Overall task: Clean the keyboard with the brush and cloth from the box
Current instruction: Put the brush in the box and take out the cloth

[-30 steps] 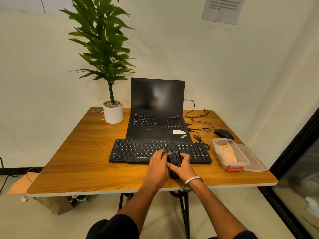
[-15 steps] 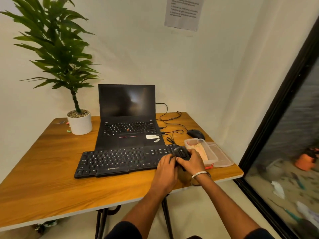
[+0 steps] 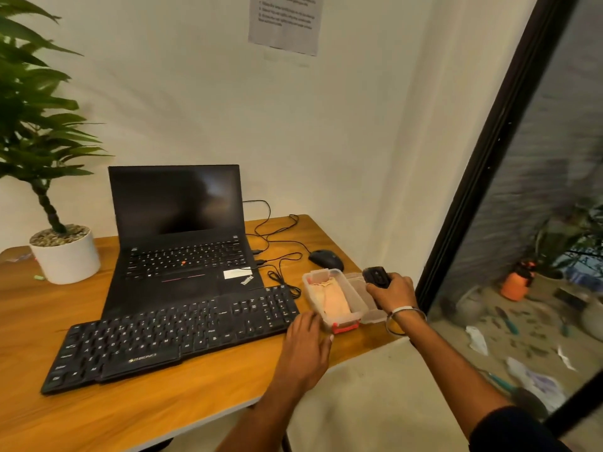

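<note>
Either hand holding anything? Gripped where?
Right hand grips the black brush by its lower end. Left hand holds nothing, resting beside the box.

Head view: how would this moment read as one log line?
right hand: holds brush | left hand: open beside box | cloth: in box

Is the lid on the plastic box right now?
No, the plastic box stands open with the cloth visible inside, and its lid lies flat on the table beside it.

Office corner: laptop, keyboard, mouse
</note>
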